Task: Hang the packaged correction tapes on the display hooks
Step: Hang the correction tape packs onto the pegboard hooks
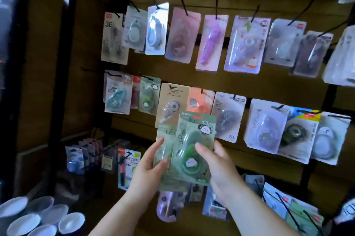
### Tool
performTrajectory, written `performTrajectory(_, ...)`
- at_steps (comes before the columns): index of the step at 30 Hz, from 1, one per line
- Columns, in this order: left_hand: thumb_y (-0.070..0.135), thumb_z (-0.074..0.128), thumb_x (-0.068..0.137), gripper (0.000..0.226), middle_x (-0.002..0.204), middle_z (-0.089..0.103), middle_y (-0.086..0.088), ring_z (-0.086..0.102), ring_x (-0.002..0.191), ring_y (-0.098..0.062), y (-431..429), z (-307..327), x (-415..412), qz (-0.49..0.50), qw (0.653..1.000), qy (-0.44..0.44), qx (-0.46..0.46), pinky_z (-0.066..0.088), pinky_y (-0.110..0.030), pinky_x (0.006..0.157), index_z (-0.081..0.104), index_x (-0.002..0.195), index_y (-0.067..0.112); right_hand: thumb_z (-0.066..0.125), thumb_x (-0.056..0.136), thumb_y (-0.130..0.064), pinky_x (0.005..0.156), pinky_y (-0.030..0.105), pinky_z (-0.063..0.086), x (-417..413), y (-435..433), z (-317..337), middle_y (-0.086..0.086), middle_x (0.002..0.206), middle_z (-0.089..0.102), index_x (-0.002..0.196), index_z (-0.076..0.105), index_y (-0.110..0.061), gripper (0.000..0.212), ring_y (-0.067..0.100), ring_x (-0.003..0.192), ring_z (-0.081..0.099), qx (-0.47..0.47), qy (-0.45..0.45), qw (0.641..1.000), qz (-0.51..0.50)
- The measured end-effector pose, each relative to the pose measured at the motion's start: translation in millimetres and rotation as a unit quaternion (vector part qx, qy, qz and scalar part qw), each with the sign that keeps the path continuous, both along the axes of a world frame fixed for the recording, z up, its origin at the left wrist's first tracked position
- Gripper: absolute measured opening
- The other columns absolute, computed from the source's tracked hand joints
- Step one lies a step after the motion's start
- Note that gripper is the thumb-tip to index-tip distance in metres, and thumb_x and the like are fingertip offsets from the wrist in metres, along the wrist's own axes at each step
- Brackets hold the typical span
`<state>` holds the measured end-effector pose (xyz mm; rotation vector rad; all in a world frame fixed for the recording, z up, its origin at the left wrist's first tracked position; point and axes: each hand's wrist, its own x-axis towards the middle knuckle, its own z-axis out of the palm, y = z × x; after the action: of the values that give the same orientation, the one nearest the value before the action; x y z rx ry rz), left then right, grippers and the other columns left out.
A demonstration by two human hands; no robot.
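Two green packaged correction tapes with a panda sticker are held up in front of the display wall. My right hand [217,160] grips the front pack [192,147], thumb across its blister. Behind it and a little lower, my left hand [151,164] holds a second green pack [163,151] by its left edge. Black display hooks [184,7] stick out of the brown board in rows, most carrying packs. A matching green pack [149,96] hangs in the middle row to the upper left.
Rows of other blister packs fill the board above, right and below. A black upright frame post [61,62] stands at the left. White round lids [38,216] lie at the bottom left. More packs hang low at the right [288,203].
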<state>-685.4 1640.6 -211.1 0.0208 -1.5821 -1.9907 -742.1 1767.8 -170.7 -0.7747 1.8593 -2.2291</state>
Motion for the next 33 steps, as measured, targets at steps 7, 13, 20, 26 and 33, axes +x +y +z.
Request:
performTrajectory(7,0.009,0.048,0.091,0.037,0.105,0.067,-0.004,0.067,0.09,-0.023,-62.9,29.2,-0.9,0.052,0.998,0.018,0.012,0.056,-0.039,0.079,0.061,0.088,0.044,0.057,0.088,-0.018,0.096,0.036,0.047,-13.3,-83.1,43.4,0.001,0.112,0.065,0.1,0.058,-0.024,0.013,0.018,0.104,0.061,0.034,0.069,0.997,0.005)
performTrajectory(13,-0.001,0.061,0.08,0.026,0.07,0.071,0.004,0.066,0.059,-0.009,-99.7,35.1,-8.2,0.085,0.996,0.03,-0.005,0.056,-0.024,0.06,0.062,0.089,0.024,0.06,0.085,-0.02,0.099,0.044,0.046,-23.7,-140.1,67.4,0.006,0.111,0.066,0.094,0.058,-0.023,0.01,0.025,0.106,0.061,0.046,0.093,0.995,0.002)
performTrajectory(20,0.0,0.062,0.081,0.024,0.066,0.072,0.002,0.066,0.058,-0.015,-131.8,35.9,-26.9,0.102,0.995,0.018,0.013,0.055,-0.025,0.057,0.064,0.088,0.023,0.061,0.085,-0.017,0.095,0.038,0.049,-44.3,-166.0,77.8,0.005,0.106,0.065,0.094,0.056,-0.021,0.011,0.023,0.102,0.062,0.091,0.094,0.991,0.003)
performTrajectory(26,0.002,0.062,0.081,0.023,0.076,0.07,-0.002,0.066,0.059,-0.014,-149.2,40.0,-44.1,0.113,0.993,0.015,0.041,0.051,-0.028,0.058,0.061,0.09,0.023,0.06,0.086,-0.02,0.08,0.031,0.05,-61.3,-180.8,86.1,0.004,0.102,0.065,0.081,0.055,-0.025,0.009,0.021,0.098,0.06,0.149,0.105,0.983,0.02)
performTrajectory(33,0.003,0.062,0.081,0.028,0.085,0.066,-0.001,0.065,0.07,-0.02,-160.3,44.7,-53.5,0.111,0.992,0.027,0.051,0.051,-0.031,0.059,0.053,0.082,0.03,0.05,0.09,-0.034,0.092,0.044,0.047,-72.1,-192.5,97.8,0.021,0.108,0.064,0.094,0.058,-0.002,0.033,0.034,0.103,0.06,0.175,0.154,0.971,-0.046)
